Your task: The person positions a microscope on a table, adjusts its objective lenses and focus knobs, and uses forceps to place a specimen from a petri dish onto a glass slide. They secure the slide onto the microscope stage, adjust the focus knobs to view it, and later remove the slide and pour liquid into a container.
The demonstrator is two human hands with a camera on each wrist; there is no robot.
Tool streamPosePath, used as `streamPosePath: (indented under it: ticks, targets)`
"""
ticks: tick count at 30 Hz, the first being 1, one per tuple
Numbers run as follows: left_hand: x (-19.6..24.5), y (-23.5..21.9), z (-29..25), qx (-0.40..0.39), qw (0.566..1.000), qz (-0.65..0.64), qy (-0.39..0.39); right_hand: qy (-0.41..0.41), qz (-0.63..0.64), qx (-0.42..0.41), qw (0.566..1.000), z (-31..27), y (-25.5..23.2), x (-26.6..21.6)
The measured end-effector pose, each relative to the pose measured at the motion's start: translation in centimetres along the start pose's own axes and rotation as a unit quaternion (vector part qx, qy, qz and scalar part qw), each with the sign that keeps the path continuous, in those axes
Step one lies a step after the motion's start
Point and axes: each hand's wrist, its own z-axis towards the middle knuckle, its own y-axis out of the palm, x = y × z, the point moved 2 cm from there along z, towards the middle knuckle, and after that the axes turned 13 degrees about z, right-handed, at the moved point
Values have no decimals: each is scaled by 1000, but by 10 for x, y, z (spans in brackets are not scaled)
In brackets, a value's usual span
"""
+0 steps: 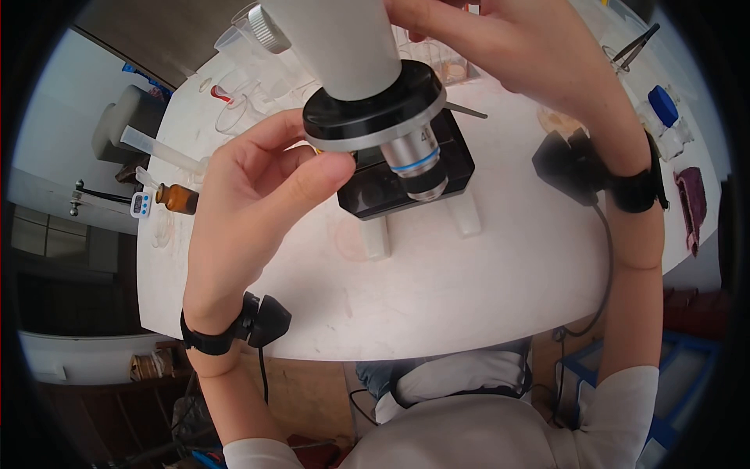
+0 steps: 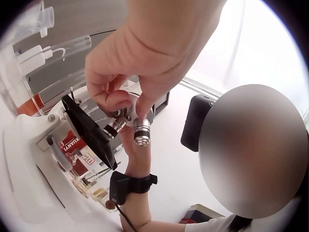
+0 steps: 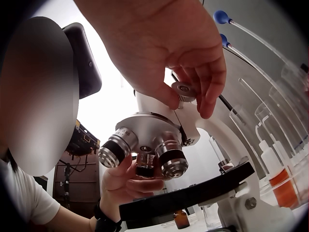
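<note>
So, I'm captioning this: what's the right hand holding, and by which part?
The right hand holds the microscope by its ribbed side knob, between thumb and fingers.

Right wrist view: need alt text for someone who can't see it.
The right hand grips a small ridged knob on a white microscope. Below, the left hand shows behind the objective lenses, above a black stage; a container of orange liquid stands at right.

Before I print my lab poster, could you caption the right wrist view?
Right grip on a microscope knob, left grip behind the objective lenses.
</note>
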Motion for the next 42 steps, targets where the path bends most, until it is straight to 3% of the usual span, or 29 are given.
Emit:
streamPosePath:
  ticks: [1, 3, 4, 6, 16, 18, 22, 24, 27, 33, 34, 36, 40, 42]
  targets:
    - [1, 1, -4, 36, 999, 21, -1, 1, 0, 1, 1000, 6, -2, -9]
    - [3, 2, -12, 70, 997, 42, -1, 250, 6, -56, 967, 20, -6, -23]
    - [4, 2, -16, 82, 995, 51, 1, 250, 6, -56, 967, 14, -5, -16]
    - [5, 2, -20, 94, 994, 59, 3, -12, -28, -1, 1000, 0, 0, -5]
    - [-5, -7, -13, 86, 996, 1, -28, -7, 12, -3, 1000, 2, -5, -3]
    - [-6, -7, -12, 71, 997, -13, -32, 67, 175, -55, 981, 6, -11, 1]
    - [-4, -8, -7, 36, 998, -43, -18, 54, 161, -58, 984, 5, -8, 5]
    - [-3, -8, -2, 15, 998, -54, -10, -12, -1, 3, 1000, 1, 0, -1]
    - [-1, -5, 2, 36, 999, 3, -15, -27, -31, 21, 999, 0, 2, -3]
    - [8, 7, 4, 79, 996, 28, -5, 69, 167, -69, 981, 7, -15, -3]
    - [8, 7, 5, 78, 997, 9, -5, 69, 167, -69, 981, 5, -9, -1]
    - [8, 7, 5, 75, 997, -12, -7, -28, -24, 29, 999, 0, 1, -1]
    - [7, 9, 7, 91, 996, 6, 6, -31, -40, 14, 999, 1, -6, -2]
    - [7, 10, 7, 98, 995, 1, 14, 36, 117, -48, 991, 6, -14, 1]
